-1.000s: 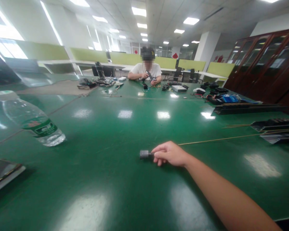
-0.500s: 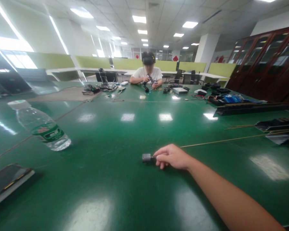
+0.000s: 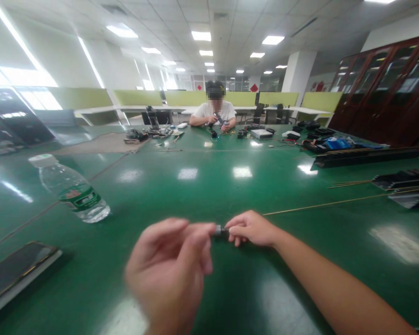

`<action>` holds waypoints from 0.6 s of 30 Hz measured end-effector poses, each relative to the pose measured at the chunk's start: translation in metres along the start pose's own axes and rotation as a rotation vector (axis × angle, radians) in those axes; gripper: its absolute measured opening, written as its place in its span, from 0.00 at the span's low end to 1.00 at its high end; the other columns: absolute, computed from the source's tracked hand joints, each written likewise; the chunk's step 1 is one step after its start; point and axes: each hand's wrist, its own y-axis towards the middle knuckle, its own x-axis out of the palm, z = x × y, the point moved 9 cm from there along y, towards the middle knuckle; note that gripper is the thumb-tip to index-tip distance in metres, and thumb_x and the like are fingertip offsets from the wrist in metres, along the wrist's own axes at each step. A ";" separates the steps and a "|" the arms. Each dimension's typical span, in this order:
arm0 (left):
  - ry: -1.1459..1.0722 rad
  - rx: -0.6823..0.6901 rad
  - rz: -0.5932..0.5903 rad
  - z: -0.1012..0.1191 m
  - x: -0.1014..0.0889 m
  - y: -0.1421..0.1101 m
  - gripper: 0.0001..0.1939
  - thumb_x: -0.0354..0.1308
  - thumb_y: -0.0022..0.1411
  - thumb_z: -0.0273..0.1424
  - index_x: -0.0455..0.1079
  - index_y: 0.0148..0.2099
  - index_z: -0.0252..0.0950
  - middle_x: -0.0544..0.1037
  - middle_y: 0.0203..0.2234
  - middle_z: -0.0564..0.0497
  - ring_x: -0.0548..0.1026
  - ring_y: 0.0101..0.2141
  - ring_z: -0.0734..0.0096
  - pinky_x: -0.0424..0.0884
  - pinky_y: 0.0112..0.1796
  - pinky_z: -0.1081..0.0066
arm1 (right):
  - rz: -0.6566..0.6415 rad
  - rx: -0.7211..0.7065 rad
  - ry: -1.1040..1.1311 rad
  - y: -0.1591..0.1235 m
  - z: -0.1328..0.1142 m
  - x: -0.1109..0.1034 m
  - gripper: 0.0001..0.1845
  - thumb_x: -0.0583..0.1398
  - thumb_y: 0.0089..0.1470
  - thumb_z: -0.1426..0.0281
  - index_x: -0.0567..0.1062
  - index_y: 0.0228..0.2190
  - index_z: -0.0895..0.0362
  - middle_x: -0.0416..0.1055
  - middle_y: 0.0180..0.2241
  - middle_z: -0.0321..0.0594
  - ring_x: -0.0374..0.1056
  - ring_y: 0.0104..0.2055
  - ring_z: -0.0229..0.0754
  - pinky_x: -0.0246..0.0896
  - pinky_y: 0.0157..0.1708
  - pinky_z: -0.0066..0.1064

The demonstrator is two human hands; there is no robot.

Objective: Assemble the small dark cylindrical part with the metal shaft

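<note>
My right hand (image 3: 251, 229) is closed in a pinch on the narrow dark stem of a small grey metal cylinder (image 3: 218, 230), low over the green table. My left hand (image 3: 174, 265), smeared by motion, is in front of the cylinder's left part and hides most of it. Its fingers are curled, with thumb and index fingertips at the cylinder; whether they grip it I cannot tell. A thin brass-coloured rod (image 3: 321, 204) runs rightward from behind my right hand.
A water bottle (image 3: 80, 195) and a phone-like slab (image 3: 21, 274) are on the left. Dark metal channels (image 3: 410, 181) with thin rods lie at right. Across the table (image 3: 153, 186) a person (image 3: 212, 111) handles a tool among electronic parts. A blue item (image 3: 338, 143) lies far right.
My left hand has come into view from below and reached the cylinder, covering most of it. My right hand keeps its hold. The view has shifted slightly.
</note>
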 end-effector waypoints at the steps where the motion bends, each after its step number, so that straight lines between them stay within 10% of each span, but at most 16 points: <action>1: -0.015 -0.025 -0.041 -0.012 0.011 0.008 0.09 0.62 0.63 0.37 0.71 0.41 0.37 0.77 0.21 0.55 0.68 0.15 0.78 0.64 0.15 0.79 | -0.002 -0.004 -0.007 0.000 0.000 0.000 0.14 0.61 0.54 0.71 0.78 0.43 0.65 0.78 0.29 0.43 0.72 0.24 0.35 0.58 0.22 0.23; 6: 0.317 0.080 -0.368 -0.077 0.039 0.053 0.17 0.56 0.66 0.38 0.74 0.29 0.33 0.67 0.11 0.56 0.65 0.13 0.80 0.63 0.19 0.79 | -0.017 -0.013 0.005 0.000 -0.001 0.001 0.15 0.62 0.55 0.69 0.78 0.42 0.64 0.78 0.28 0.42 0.72 0.24 0.35 0.59 0.22 0.23; 11: 0.723 0.499 -0.711 -0.105 -0.013 0.057 0.10 0.55 0.66 0.31 0.77 0.41 0.35 0.82 0.31 0.48 0.79 0.30 0.71 0.72 0.35 0.75 | -0.017 -0.012 0.034 0.003 0.003 0.003 0.14 0.61 0.53 0.73 0.77 0.42 0.65 0.78 0.28 0.42 0.72 0.23 0.35 0.58 0.21 0.22; 15: 0.776 0.444 -0.740 -0.108 -0.050 0.062 0.14 0.57 0.66 0.33 0.73 0.51 0.36 0.80 0.32 0.50 0.76 0.26 0.75 0.73 0.33 0.75 | -0.011 -0.009 0.015 0.002 0.003 0.003 0.14 0.61 0.54 0.72 0.78 0.43 0.64 0.79 0.29 0.43 0.73 0.24 0.35 0.58 0.22 0.22; 18: 0.687 0.374 -0.882 -0.104 -0.033 0.047 0.21 0.62 0.62 0.38 0.70 0.55 0.37 0.79 0.37 0.48 0.75 0.28 0.74 0.74 0.37 0.71 | -0.014 -0.015 0.015 0.000 0.001 0.003 0.15 0.60 0.54 0.71 0.78 0.43 0.64 0.78 0.29 0.43 0.73 0.24 0.35 0.58 0.22 0.23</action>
